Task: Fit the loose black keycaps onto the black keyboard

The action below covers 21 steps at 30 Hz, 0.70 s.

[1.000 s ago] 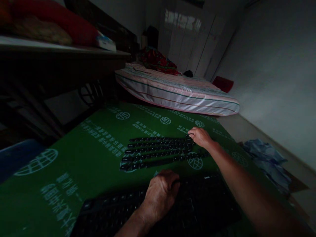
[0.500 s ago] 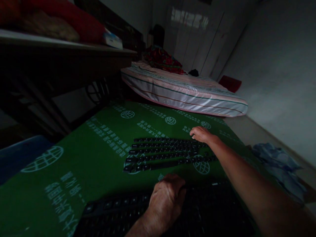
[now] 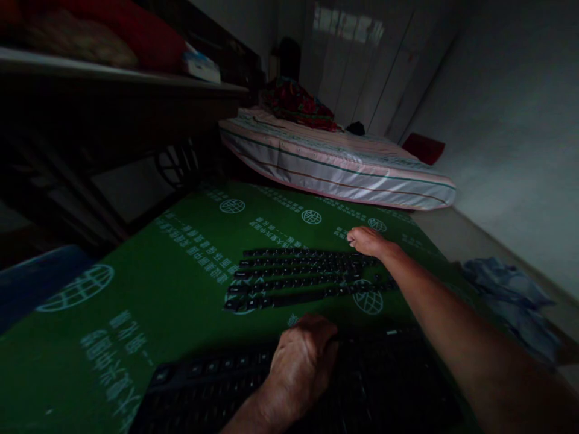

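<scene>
A black keyboard lies at the near edge; keys show at its left, while its middle and right are too dark to read. My left hand is over its upper edge, fingers curled closed, and their tips are hidden. Beyond it, loose black keycaps are laid out in rows like a keyboard layout, with a long space bar in the nearest row. My right hand is at the far right side of these rows, its fingers pinched together. Whatever it may hold is too small and dark to see.
Green printed board forms the work surface. At left are a blue object and a dark table with things on it. A striped mattress stands behind; crumpled cloth lies at right.
The view has tilted slightly. My right hand's fingers look more tucked in, just beyond the keycap rows. My left hand stays closed over the keyboard.
</scene>
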Motion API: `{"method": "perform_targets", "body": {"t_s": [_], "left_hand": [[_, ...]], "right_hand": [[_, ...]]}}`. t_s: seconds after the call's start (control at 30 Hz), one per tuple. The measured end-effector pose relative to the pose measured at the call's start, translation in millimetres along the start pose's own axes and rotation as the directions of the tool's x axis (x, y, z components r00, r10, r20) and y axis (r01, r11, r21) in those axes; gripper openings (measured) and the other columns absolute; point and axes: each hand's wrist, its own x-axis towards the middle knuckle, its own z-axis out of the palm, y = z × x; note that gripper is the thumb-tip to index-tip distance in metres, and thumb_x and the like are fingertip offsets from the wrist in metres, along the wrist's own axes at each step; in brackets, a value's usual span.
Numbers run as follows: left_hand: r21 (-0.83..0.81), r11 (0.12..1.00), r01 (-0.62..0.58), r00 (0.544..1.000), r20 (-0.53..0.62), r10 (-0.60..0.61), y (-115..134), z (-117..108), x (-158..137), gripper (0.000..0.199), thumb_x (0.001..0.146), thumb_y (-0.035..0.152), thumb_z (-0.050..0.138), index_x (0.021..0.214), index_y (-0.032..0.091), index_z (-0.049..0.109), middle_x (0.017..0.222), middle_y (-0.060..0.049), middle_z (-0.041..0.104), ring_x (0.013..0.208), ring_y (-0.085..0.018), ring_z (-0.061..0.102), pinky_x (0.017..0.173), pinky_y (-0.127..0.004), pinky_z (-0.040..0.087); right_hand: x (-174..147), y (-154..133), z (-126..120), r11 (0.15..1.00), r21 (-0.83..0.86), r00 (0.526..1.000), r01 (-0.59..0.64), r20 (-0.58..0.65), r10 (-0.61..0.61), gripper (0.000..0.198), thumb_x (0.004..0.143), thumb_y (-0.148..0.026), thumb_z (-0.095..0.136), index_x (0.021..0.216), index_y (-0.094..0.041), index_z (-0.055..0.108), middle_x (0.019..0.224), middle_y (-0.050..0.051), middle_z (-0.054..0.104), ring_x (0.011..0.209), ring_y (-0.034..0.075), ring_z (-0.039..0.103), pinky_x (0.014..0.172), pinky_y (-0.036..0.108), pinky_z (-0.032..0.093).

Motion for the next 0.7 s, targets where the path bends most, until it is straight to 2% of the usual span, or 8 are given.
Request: {"method": "perform_targets", "body": {"t_s": [0.1,0.2,0.4,0.53,0.7], "left_hand": [[0.006,1.000,-0.024,1.000,-0.004,0.024,-1,1,0,0.017,0.081,0.017,0.049,0.086,0.021,0.064,0.088,-0.003,0.067,0.086,-0.019,0.061,0.076,-0.029,0.048],[0.015,0.999,-0.040,0.999,-0.004,0.040,-2,2,0,0.016,0.081,0.018,0.050,0.088,0.020,0.064,0.089,-0.003,0.067,0.087,-0.018,0.061,0.077,-0.028,0.047],[0.068,0.996,-0.063,0.998,-0.023,0.065,-4,2,3,0.015,0.081,0.019,0.052,0.088,0.022,0.065,0.087,-0.001,0.066,0.086,-0.016,0.061,0.075,-0.025,0.045],[0.167,0.981,-0.103,0.993,-0.032,0.109,-3,2,2,0.017,0.083,0.019,0.050,0.091,0.021,0.065,0.088,-0.001,0.066,0.087,-0.016,0.061,0.076,-0.024,0.045],[0.290,0.945,-0.152,0.987,0.002,0.158,3,0,2,0.022,0.087,0.020,0.042,0.084,0.018,0.064,0.084,-0.005,0.065,0.085,-0.019,0.061,0.074,-0.028,0.046]], "right_hand": [[-12,-1,-10,0.999,0.011,0.999,0.035,-0.031,-0.035,0.018,0.081,-0.016,0.054,0.093,-0.019,0.067,0.099,0.006,0.068,0.090,0.017,0.061,0.069,0.022,0.039],[-39,-7,-25,0.995,0.030,0.994,0.098,-0.047,-0.097,0.016,0.082,-0.016,0.053,0.092,-0.018,0.066,0.097,0.006,0.066,0.088,0.017,0.060,0.070,0.022,0.038],[-132,-37,-43,0.957,0.124,0.965,0.261,-0.052,-0.257,0.015,0.084,-0.016,0.051,0.091,-0.018,0.064,0.093,0.005,0.064,0.086,0.016,0.058,0.073,0.024,0.039],[-202,-65,-31,0.926,0.253,0.960,0.280,-0.055,-0.275,0.016,0.085,-0.015,0.048,0.088,-0.020,0.063,0.087,0.003,0.062,0.084,0.016,0.057,0.072,0.024,0.039],[-270,-96,1,0.904,0.355,0.970,0.239,-0.059,-0.234,0.020,0.088,-0.015,0.042,0.084,-0.021,0.060,0.082,0.002,0.060,0.078,0.015,0.056,0.069,0.025,0.040]]}}
